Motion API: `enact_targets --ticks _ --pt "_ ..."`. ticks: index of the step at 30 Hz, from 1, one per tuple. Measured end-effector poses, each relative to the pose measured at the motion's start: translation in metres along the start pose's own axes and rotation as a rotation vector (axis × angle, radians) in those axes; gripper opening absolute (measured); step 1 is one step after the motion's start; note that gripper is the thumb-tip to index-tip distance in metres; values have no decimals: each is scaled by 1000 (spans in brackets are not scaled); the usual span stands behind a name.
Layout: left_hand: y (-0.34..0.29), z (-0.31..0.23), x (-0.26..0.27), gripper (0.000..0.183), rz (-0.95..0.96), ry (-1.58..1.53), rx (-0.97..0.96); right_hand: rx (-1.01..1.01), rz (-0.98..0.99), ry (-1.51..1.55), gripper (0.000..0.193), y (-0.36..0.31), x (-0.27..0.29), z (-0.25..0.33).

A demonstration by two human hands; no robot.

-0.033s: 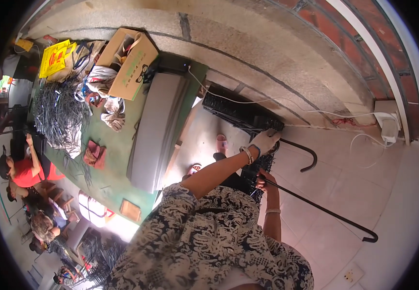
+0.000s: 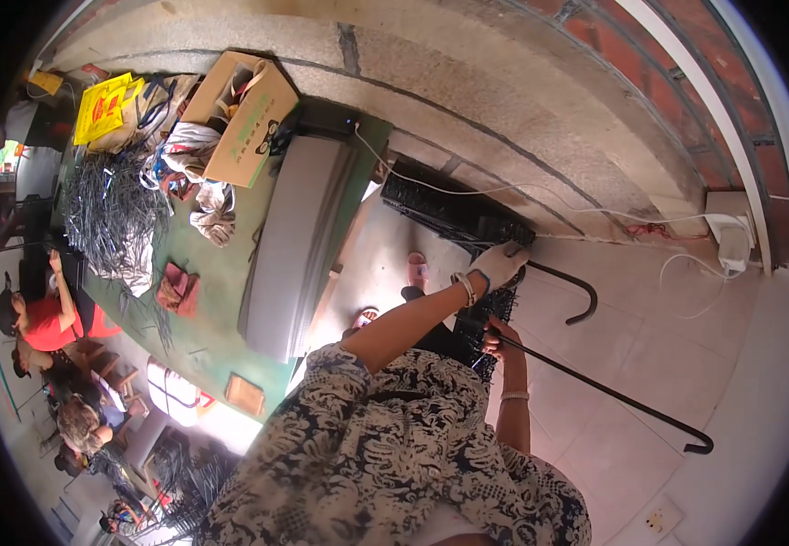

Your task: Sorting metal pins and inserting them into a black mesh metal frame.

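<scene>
My left hand (image 2: 501,265), in a pale glove with a bracelet at the wrist, is closed at the far end of a dark, bristly black piece. A thick black bent rod (image 2: 579,280) with a hooked end sticks out to the right from under its fingers. Nearer to me, my bare right hand (image 2: 498,338) closes around the end of a long black hooked rod (image 2: 608,391), which slants down to the right. The bristly black piece (image 2: 473,325) lies between and beneath my hands, its lower part against my patterned clothing.
A long black bundle (image 2: 431,202) lies along the stone wall. On the green table (image 2: 217,318) to the left are stacked grey sheets (image 2: 290,246), a cardboard box (image 2: 253,127), cloths and dark strips (image 2: 112,214). A white cable (image 2: 522,187) runs to the right. People work at far left.
</scene>
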State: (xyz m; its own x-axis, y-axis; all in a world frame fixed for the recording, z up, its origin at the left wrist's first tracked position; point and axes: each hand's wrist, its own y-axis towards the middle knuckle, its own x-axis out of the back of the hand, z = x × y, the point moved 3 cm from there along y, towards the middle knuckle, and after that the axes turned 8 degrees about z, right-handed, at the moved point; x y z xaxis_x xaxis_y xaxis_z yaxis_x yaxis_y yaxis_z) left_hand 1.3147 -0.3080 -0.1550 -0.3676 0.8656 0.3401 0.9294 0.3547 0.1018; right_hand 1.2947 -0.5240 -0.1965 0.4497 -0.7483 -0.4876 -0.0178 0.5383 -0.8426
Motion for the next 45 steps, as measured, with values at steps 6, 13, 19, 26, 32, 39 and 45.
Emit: enact_targets --ticks 6,13,19,26,32,39,45 --pt "9 5 -3 40 202 -136 193 8 20 -44 34 -3 7 18" --pt "-12 -42 15 37 302 -330 432 -1 38 -71 31 2 19 28" --pt "-23 -42 -12 38 244 -215 289 76 176 123 22 22 77 29" --pt "-59 -27 -18 39 206 -315 485 421 -44 -485 24 -29 -30 69" --pt "-80 -15 -31 39 146 -300 413 125 -132 -278 23 10 -8 77" --pt "-82 -60 7 38 239 -611 696 -159 36 -247 29 52 21 92" --pt "-92 -69 9 40 189 -576 655 -181 33 -360 36 45 4 99"
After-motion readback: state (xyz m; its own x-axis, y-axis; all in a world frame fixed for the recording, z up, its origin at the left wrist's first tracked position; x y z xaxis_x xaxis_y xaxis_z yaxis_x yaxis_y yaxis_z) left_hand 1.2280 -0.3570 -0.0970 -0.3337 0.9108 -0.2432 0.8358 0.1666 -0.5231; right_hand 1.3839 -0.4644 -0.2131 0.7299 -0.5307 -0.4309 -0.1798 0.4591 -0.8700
